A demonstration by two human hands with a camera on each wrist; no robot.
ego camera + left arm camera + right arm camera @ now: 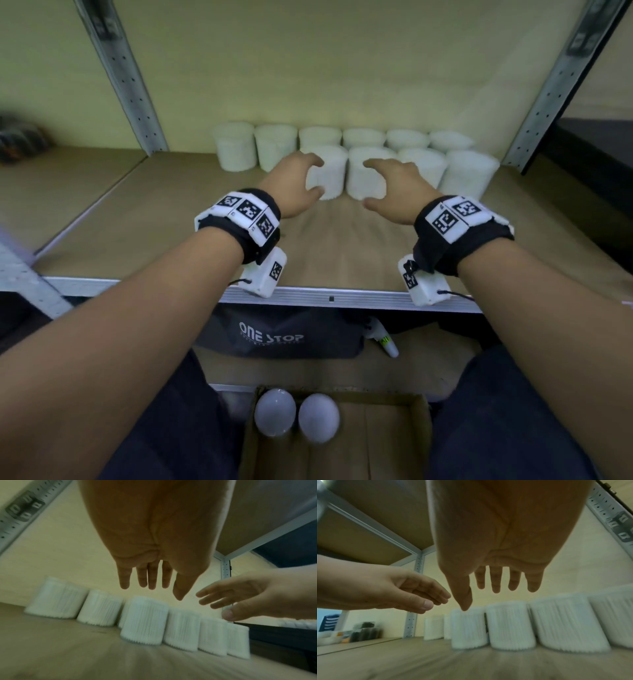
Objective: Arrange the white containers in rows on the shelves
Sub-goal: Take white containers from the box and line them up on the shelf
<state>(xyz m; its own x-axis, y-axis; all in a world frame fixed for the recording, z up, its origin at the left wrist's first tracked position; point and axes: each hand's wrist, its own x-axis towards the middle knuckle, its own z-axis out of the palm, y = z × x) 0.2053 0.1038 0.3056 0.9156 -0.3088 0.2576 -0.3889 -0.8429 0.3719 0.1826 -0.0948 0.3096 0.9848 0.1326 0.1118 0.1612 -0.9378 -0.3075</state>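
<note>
Back row of six white containers (363, 137) complete along the shelf (342, 253) rear edge; front row holds four. My left hand (294, 186) and right hand (394, 190) hover released, grasping nothing.

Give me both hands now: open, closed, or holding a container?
Left hand: open, fingers straight, holding nothing, just short of the front-row white container.
Right hand: open, fingers spread, holding nothing, near the next container.
</note>
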